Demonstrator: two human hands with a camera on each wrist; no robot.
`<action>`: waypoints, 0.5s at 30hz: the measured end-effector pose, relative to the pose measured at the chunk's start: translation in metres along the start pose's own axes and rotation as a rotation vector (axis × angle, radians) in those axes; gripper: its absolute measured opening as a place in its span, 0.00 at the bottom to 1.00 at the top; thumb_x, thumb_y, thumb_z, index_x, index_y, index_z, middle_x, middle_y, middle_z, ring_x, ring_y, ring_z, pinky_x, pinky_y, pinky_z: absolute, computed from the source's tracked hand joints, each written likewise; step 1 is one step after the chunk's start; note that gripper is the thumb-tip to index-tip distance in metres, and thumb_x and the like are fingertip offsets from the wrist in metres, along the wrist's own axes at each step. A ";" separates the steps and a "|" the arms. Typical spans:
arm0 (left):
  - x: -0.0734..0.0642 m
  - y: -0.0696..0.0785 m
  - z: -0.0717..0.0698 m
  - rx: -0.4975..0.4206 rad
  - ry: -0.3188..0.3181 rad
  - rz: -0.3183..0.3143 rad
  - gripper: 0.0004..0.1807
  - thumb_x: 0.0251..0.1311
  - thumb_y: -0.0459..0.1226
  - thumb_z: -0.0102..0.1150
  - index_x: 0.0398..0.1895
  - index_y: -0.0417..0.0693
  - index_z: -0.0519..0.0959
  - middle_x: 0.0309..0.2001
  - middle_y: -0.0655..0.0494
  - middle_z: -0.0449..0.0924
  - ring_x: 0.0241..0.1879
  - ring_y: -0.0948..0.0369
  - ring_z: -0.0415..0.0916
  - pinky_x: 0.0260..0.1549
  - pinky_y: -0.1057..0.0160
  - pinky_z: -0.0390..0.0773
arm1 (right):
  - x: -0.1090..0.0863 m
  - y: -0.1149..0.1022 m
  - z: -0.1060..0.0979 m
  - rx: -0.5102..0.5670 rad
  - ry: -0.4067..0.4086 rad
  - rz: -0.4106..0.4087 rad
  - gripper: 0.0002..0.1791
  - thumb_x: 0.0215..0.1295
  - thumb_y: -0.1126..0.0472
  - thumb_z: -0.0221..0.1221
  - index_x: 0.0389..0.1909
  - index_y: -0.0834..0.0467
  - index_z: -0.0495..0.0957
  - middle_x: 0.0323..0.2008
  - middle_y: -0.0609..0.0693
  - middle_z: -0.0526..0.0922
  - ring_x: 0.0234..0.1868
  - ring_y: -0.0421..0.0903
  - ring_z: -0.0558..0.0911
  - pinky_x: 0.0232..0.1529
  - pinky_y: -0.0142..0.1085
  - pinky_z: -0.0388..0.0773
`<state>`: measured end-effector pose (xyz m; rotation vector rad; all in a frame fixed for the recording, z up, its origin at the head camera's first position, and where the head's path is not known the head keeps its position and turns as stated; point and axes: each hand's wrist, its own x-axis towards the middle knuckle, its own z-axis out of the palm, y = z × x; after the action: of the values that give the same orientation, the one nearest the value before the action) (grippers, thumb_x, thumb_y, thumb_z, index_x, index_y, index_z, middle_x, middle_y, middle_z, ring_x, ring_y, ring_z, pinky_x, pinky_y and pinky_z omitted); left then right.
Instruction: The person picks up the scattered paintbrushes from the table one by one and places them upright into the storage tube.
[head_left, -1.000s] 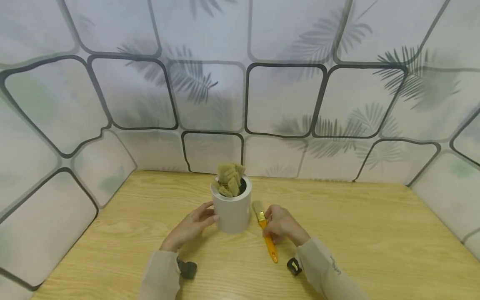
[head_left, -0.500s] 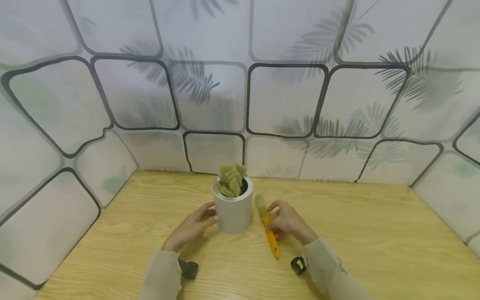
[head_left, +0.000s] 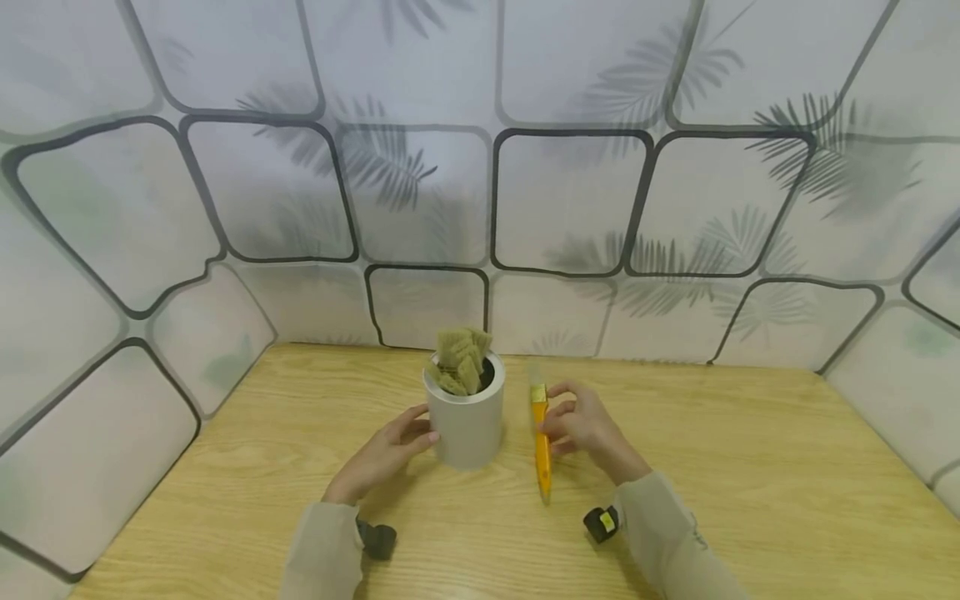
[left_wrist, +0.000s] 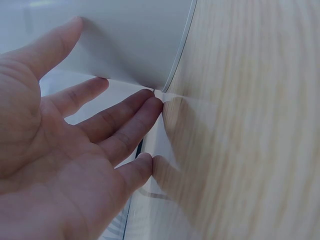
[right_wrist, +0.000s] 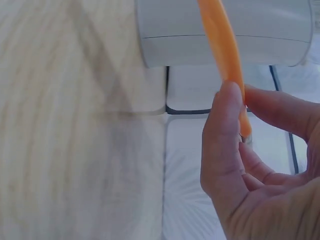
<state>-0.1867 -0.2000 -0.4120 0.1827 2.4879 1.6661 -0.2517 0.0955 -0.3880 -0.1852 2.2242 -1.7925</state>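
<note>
A light grey cylindrical pot (head_left: 468, 433) stands upright on the wooden table. Crumpled yellow-green pieces (head_left: 461, 354), perhaps cloth or sponge, stick out of its top. My left hand (head_left: 381, 457) is at the pot's left side; in the left wrist view, the fairly straight fingers (left_wrist: 132, 130) lie along the wall near its base, with the thumb on it too. To the right of the pot, my right hand (head_left: 588, 429) pinches a paintbrush by its orange handle (head_left: 543, 467). The brush points away from me, its pale bristles blurred. In the right wrist view, thumb and fingers meet on the handle (right_wrist: 220, 40).
The table (head_left: 735, 467) has a light wood grain. Behind it and at both sides rise pale walls (head_left: 562, 200) with a dark-outlined block and leaf pattern. A black wrist camera (head_left: 378, 540) is strapped to my left wrist and another camera (head_left: 602, 523) to my right.
My right hand has carried the paintbrush a little away from the pot, to the right and farther from me, turning it from slanted to nearly straight. The left hand and pot have stayed put.
</note>
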 end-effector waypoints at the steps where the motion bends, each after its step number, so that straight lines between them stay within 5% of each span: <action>1: 0.000 0.000 0.000 -0.002 0.000 0.000 0.36 0.74 0.43 0.57 0.77 0.36 0.57 0.69 0.32 0.67 0.69 0.37 0.64 0.64 0.33 0.63 | 0.000 -0.002 -0.001 0.008 0.007 -0.009 0.28 0.60 0.79 0.61 0.60 0.69 0.64 0.34 0.60 0.80 0.28 0.48 0.83 0.26 0.41 0.85; 15: 0.001 -0.002 0.000 -0.009 -0.002 -0.003 0.37 0.74 0.44 0.57 0.78 0.36 0.57 0.69 0.33 0.67 0.69 0.38 0.64 0.64 0.33 0.63 | -0.002 -0.027 -0.010 0.174 0.126 -0.080 0.31 0.64 0.77 0.60 0.66 0.68 0.60 0.35 0.55 0.79 0.30 0.45 0.85 0.34 0.43 0.87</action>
<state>-0.1878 -0.2008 -0.4137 0.1791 2.4779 1.6750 -0.2546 0.0992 -0.3591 -0.1304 2.1565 -2.0826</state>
